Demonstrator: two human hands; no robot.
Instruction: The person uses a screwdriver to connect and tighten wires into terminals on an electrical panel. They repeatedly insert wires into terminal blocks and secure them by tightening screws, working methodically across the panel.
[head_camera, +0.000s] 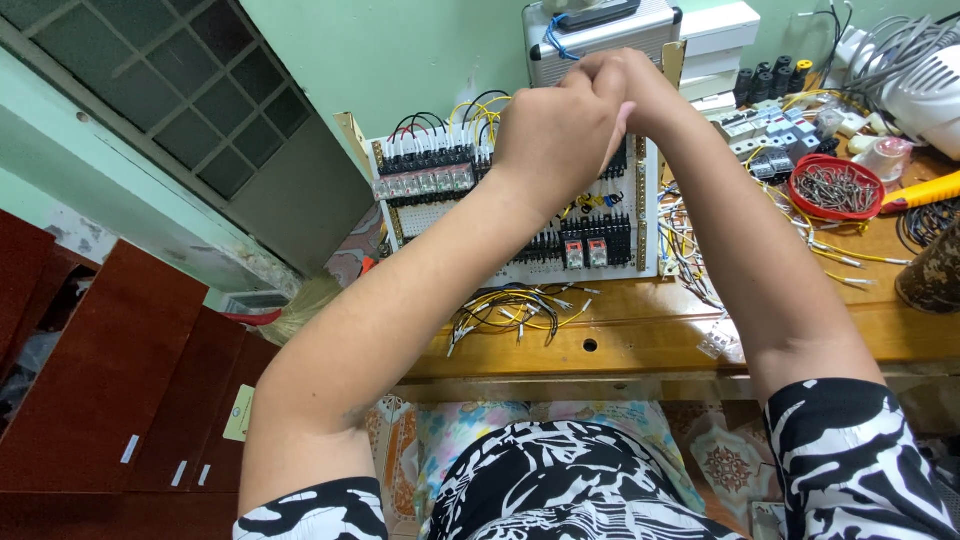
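Head cam: both hands (600, 105) clasped together, hiding wiring panel (520, 215) top.

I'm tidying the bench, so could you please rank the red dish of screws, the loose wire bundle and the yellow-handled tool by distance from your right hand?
From the right hand:
1. Red dish of screws, to the right.
2. Loose wire bundle, below, at the bench's front.
3. Yellow-handled tool, far right, beyond the dish.
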